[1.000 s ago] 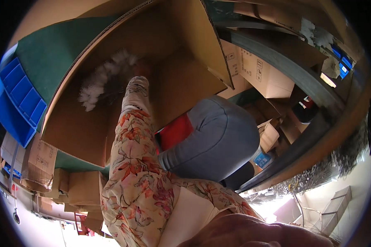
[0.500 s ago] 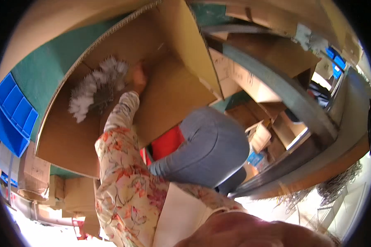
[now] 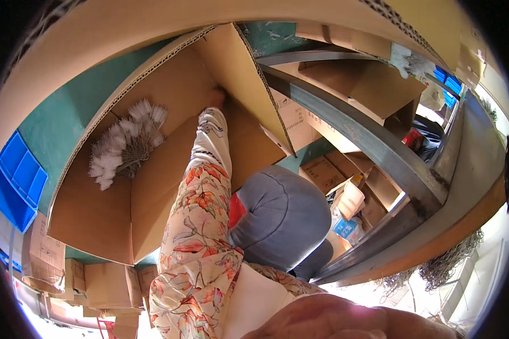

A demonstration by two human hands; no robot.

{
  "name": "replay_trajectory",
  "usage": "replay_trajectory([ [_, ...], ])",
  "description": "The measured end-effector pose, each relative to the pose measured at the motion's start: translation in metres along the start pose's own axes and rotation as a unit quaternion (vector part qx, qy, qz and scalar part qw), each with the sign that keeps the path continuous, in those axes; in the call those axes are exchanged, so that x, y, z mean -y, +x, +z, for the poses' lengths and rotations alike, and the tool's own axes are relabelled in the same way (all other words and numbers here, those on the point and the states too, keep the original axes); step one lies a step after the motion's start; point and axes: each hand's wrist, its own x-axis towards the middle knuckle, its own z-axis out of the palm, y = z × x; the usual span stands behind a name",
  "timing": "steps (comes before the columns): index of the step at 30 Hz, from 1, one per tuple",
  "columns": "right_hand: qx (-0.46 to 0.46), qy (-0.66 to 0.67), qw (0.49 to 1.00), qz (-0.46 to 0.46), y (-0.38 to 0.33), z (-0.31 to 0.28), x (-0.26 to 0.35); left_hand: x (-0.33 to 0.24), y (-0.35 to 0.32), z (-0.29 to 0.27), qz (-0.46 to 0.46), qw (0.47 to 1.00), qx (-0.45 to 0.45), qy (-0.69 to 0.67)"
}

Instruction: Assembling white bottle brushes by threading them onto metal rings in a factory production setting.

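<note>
An open cardboard box (image 3: 169, 209) stands in front of me, and my left arm in its floral sleeve reaches into it. My left hand (image 3: 216, 97) is in the shadowed far inner corner, near the cardboard walls. Its fingers are too dark and small to make out. To the left of it, inside the same box, lies a bunch of white-tufted brushes with thin wire stems (image 3: 133, 138), apart from the hand. A piece of my right sleeve (image 3: 277, 277) shows behind my knee, but my right hand is out of sight.
My bent grey-trousered knee (image 3: 283, 214) is beside the box. A metal rack beam (image 3: 367, 130) crosses on the right, with cartons (image 3: 322, 172) behind it. A blue plastic bin (image 3: 17, 181) is at the left. Bundled wires (image 3: 452, 263) hang at the lower right.
My left hand has moved away from the brushes, to the right and into the box's far corner. The view has shifted slightly. The brushes stay in the box.
</note>
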Motion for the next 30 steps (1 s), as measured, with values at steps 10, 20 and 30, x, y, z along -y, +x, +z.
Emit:
replay_trajectory([
  [10,0.055,-0.005,0.998,-0.011,0.001,0.033,-0.012,-0.032,-0.038,0.001,-0.002,0.980,-0.060,0.188],
  [20,0.096,-0.007,0.995,-0.031,0.010,0.037,-0.031,-0.121,-0.031,-0.076,-0.247,0.965,0.046,0.080],
  [30,0.132,-0.023,0.990,-0.037,0.004,0.039,-0.013,-0.061,-0.036,-0.066,0.067,0.963,0.046,0.257],
])
